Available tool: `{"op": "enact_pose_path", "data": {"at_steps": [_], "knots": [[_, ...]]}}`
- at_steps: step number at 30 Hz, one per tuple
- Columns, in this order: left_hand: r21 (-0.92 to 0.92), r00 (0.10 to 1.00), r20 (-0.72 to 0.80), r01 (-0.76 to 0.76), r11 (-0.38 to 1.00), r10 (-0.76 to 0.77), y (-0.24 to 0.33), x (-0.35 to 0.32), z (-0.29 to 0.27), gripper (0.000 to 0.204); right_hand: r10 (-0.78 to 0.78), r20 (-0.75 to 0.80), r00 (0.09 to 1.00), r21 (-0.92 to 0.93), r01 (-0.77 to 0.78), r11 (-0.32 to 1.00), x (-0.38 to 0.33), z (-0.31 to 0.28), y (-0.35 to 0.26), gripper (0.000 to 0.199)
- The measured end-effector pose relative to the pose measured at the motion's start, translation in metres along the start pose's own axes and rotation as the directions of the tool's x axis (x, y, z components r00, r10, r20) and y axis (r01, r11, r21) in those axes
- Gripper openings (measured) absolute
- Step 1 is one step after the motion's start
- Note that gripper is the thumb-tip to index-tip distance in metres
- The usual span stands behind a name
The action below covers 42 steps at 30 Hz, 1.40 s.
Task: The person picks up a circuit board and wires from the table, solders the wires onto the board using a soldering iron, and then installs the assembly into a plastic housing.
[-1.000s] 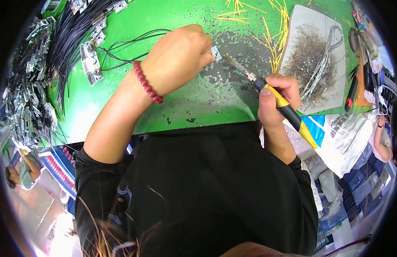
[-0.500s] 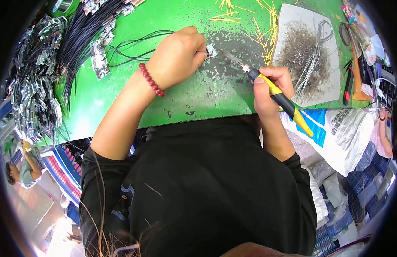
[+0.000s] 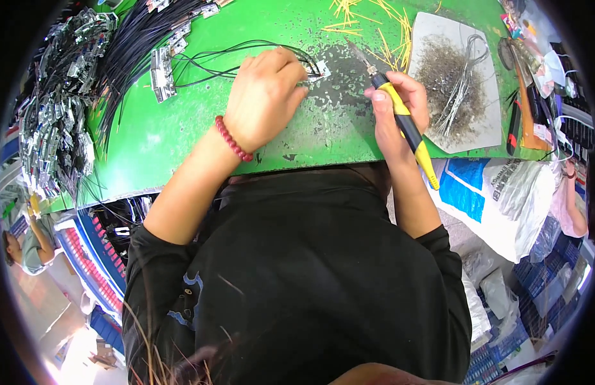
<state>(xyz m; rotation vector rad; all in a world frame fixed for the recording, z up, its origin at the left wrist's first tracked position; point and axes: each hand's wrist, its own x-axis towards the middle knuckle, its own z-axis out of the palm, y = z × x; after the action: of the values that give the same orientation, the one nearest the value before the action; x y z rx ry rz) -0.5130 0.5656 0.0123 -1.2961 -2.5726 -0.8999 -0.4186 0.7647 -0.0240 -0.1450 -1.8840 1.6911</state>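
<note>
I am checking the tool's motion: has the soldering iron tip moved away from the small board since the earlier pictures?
Yes. The soldering iron tip has lifted up and right, off the small board.

1. A single head-worn fisheye view looks steeply down from above the person's own dark-clad torso, which fills the lower centre of the frame.
2. It faces forward over a green table (image 3: 182, 135) lying across the upper half; straight edges curve toward the round black rim.
3. It sits close: both forearms rise from the middle, the left hand (image 3: 265, 96) upper centre, the right hand (image 3: 400, 109) upper right.
4. No second view shares the scene.
</note>
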Motion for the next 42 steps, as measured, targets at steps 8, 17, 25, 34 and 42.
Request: {"op": "enact_pose_path", "data": {"at_steps": [8,17,25,34,42], "knots": [[0.015,0.999,-0.007,-0.038,0.999,0.038,0.015,-0.021,-0.008,0.021,-0.299,0.188,0.935,-0.216,0.337,0.917,0.002,-0.018,-0.026,0.023],[-0.044,0.999,0.021,-0.034,0.998,0.035,0.009,-0.004,-0.007,0.018,-0.298,-0.191,0.935,-0.797,0.029,0.603,0.041,-0.221,-0.051,0.017],[-0.071,0.993,-0.031,0.107,0.992,-0.11,-0.003,-0.013,-0.021,0.017,-0.051,0.154,0.987,-0.984,0.158,0.08,0.119,-0.311,-0.021,0.025],[-0.076,0.991,-0.018,0.128,0.989,-0.13,0.001,-0.019,-0.024,0.016,-0.021,-0.324,0.946,-0.945,-0.322,0.064,0.149,-0.298,0.028,0.034],[-0.126,0.992,-0.005,0.125,0.984,-0.126,0.003,-0.024,-0.023,0.014,-0.25,-0.327,0.911,-0.927,-0.258,0.271,0.133,-0.306,0.0,0.037]]}}
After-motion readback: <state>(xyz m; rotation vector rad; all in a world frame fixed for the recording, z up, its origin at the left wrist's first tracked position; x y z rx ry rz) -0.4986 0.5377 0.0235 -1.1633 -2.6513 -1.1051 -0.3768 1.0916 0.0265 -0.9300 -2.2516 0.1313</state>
